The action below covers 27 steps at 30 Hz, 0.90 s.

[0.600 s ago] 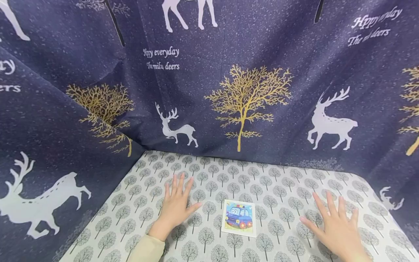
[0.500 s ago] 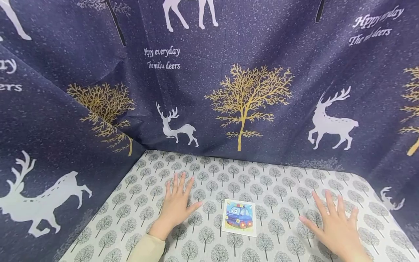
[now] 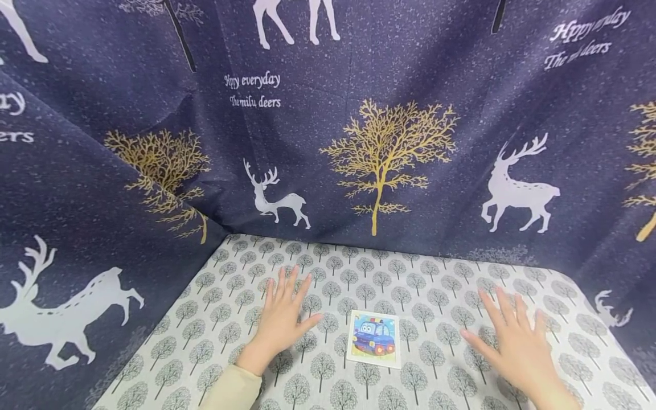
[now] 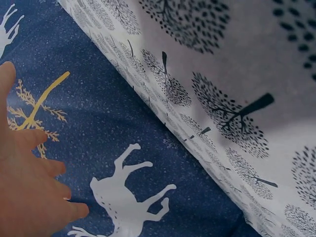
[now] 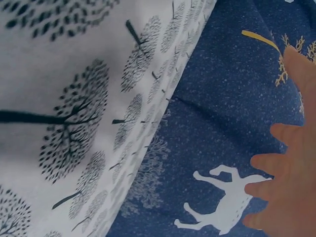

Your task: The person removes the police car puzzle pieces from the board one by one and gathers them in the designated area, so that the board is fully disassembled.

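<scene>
A small square picture puzzle in a white frame [image 3: 373,340], showing a blue cartoon car, lies flat on the tree-patterned cloth between the two hands. To its left is my left hand [image 3: 283,324], fingers spread and straight, holding nothing. On the other side my right hand [image 3: 520,348] is likewise spread, farther from the puzzle than the left one. Neither hand touches the puzzle. Each wrist view shows its own hand at the edge, the left hand [image 4: 34,182] and the right hand [image 5: 291,163], with nothing in the fingers; the puzzle is in neither.
A white cloth with grey trees [image 3: 328,285] covers the table. Behind and to the left hangs a dark blue curtain [image 3: 318,131] printed with deer and golden trees, meeting the table along its back and left edges.
Both hands have shifted slightly: the left a little to the right, the right a little left and farther from the person. The puzzle has stayed in place.
</scene>
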Tool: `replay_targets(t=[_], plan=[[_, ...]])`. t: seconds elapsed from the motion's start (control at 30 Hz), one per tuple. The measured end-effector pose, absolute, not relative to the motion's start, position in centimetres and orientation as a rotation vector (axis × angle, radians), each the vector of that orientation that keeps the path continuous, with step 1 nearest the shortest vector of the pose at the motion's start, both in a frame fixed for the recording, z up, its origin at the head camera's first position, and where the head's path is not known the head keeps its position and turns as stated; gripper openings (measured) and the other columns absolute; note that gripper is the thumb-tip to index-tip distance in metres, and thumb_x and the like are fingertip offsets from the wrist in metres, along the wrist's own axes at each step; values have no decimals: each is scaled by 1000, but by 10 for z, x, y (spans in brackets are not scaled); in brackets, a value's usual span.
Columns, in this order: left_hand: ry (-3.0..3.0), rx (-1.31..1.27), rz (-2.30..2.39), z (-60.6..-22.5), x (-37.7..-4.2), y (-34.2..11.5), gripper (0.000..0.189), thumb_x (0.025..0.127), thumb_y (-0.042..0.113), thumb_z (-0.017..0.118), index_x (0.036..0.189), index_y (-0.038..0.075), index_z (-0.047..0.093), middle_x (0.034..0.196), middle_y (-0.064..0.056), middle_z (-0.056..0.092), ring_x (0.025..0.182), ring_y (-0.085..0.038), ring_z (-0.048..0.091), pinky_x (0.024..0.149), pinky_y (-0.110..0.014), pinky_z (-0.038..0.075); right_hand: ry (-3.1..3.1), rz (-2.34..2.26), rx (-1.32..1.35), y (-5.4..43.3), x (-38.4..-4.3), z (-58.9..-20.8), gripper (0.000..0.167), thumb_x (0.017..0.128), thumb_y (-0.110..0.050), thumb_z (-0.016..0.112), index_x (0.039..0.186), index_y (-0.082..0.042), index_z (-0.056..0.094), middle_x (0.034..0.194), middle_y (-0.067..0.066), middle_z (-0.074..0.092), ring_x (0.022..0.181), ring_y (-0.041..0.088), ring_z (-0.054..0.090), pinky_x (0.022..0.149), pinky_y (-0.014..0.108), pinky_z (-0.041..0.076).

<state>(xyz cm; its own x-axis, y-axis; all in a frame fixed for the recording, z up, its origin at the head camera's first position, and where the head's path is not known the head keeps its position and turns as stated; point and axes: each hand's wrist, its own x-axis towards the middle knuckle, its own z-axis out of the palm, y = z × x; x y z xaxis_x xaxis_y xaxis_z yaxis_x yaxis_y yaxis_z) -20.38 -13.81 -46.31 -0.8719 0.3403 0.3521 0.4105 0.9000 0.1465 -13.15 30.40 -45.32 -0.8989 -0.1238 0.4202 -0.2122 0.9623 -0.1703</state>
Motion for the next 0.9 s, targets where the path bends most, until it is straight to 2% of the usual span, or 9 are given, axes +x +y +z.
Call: replay_targets(t=[0.13,0.37,0.57,0.67,0.9], plan=[[-2718,-584,-324,-463,-204,-135,88,86,59,60,154,18,23,160,-12,3,146,-35,-9,115,-57,-3,-2685,308,274,298,-133,-448,89,88,-53,61,155,-18,16,159,17,10,145,40,-5,108,60,-20],[-2682,-639,-330,-461,-204,-127,84,87,61,56,151,14,31,160,-12,7,146,-35,-1,117,-55,4,-2635,336,333,291,-136,-443,86,88,-48,63,155,-19,16,158,19,18,145,40,4,112,59,-14],[-2661,-693,-381,-459,-201,-121,83,87,52,63,152,15,29,160,-11,7,146,-37,4,117,-53,4,-2616,364,355,283,-139,-441,86,88,-45,64,155,-19,17,157,19,20,145,41,7,112,58,-12],[-2653,-716,-391,-458,-200,-118,81,87,53,61,152,14,30,160,-11,8,146,-35,2,118,-51,4,-2614,367,372,279,-141,-439,83,90,-44,62,155,-19,17,157,19,20,143,43,11,113,57,-12],[-2642,-758,-386,-455,-195,-110,73,92,52,55,151,15,32,159,-11,13,146,-33,6,117,-50,13,-2575,442,429,270,-147,-439,76,92,-38,61,153,-14,25,155,21,25,139,47,22,113,60,-8]])
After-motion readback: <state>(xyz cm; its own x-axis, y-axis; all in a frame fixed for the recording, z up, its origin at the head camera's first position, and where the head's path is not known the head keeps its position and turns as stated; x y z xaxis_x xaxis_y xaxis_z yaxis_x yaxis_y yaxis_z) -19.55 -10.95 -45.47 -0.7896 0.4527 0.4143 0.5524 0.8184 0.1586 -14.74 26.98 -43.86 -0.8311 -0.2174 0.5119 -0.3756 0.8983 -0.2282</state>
